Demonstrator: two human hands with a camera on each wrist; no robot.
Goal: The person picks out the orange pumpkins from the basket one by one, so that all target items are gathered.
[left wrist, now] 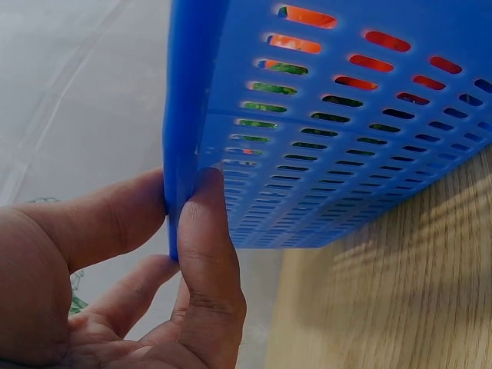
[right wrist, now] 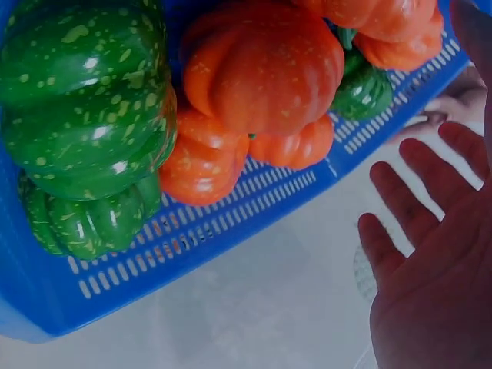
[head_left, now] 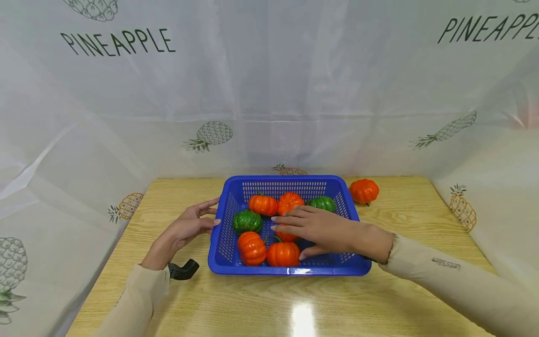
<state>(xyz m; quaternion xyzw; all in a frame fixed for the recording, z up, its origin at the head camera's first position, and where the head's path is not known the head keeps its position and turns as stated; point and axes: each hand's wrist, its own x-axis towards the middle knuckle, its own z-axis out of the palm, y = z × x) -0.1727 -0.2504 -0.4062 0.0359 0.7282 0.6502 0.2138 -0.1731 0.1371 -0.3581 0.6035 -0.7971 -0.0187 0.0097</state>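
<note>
A blue plastic basket (head_left: 290, 271) holds several small orange pumpkins (head_left: 283, 254) and green, yellow-flecked ones (head_left: 247, 222). At its left side my left hand (head_left: 189, 226) pinches the rim between thumb and fingers; the left wrist view has this grip close up on the blue edge (left wrist: 184, 115). My right hand (head_left: 322, 230) is spread, palm down, over the right half of the basket, partly covering an orange pumpkin. In the right wrist view, that hand's fingers (right wrist: 415, 184) are extended and apart, with nothing held.
One orange pumpkin (head_left: 364, 191) lies outside the basket, on the wooden table (head_left: 248, 304) by the basket's back right corner. A white curtain (head_left: 273, 93) printed with pineapples hangs behind and along both sides. A black wrist mount (head_left: 184, 270) sits below the left hand.
</note>
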